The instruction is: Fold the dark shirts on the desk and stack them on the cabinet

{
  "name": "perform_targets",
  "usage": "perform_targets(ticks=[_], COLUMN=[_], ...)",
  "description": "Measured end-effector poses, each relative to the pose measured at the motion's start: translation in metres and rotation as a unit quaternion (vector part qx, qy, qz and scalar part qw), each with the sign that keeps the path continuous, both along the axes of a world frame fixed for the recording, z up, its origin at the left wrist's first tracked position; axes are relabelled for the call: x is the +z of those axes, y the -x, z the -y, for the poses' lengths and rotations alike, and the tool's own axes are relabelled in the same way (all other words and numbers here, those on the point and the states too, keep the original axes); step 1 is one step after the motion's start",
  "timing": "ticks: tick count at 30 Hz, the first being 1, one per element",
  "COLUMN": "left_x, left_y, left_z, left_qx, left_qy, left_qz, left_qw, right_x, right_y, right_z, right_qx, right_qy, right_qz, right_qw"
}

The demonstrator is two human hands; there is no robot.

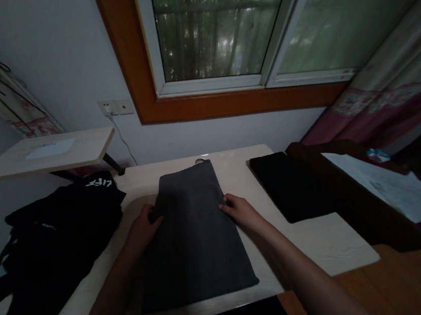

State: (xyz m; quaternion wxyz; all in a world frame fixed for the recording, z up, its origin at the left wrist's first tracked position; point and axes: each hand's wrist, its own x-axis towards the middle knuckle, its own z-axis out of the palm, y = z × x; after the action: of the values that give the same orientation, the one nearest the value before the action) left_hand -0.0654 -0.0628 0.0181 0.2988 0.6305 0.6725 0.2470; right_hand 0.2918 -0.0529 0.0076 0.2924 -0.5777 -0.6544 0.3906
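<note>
as a dark grey folded cloth (193, 241) lies in the middle of a pale worktop (320, 241), two bare hands hold its long sides. the left hand (142, 228) has its grip clamped on the left edge, thumb on top; the right hand (242, 209) has its grip clamped on the right edge, between thumb and fingers. to the left is a heap of black fabric (63, 242) with white lettering; to the right, a flat black piece (291, 186). beyond is a window (214, 34).

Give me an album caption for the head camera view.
Left fingers and right fingers hold a gray cloth by opposite edges on a table.
</note>
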Motion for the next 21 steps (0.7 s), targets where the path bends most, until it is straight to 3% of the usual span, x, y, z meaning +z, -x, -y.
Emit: perform_targets(ticks=[6, 9, 14, 18, 21], left_x=[0.011, 0.010, 0.006, 0.000, -0.007], left_y=[0.014, 0.020, 0.011, 0.001, 0.001], left_z=[0.023, 0.031, 0.020, 0.000, -0.009], left_qx=[-0.075, -0.084, -0.028, 0.010, 0.002], left_qy=[0.072, 0.072, 0.044, 0.011, -0.012], left_qz=[0.066, 0.073, 0.069, 0.097, 0.128], left_qw=[0.992, 0.991, 0.996, 0.995, 0.992], right_x=[0.007, 0.010, 0.008, 0.004, 0.000], right_y=[-0.018, -0.023, -0.012, 0.002, 0.005], right_z=[0.016, 0.022, 0.007, -0.015, -0.022], right_qx=[0.083, 0.111, 0.039, -0.031, -0.033], right_qy=[0.091, 0.098, 0.009, -0.102, -0.106], right_qz=[-0.070, -0.084, 0.042, 0.132, 0.128], right_qw=[0.990, 0.985, 0.998, 0.986, 0.985])
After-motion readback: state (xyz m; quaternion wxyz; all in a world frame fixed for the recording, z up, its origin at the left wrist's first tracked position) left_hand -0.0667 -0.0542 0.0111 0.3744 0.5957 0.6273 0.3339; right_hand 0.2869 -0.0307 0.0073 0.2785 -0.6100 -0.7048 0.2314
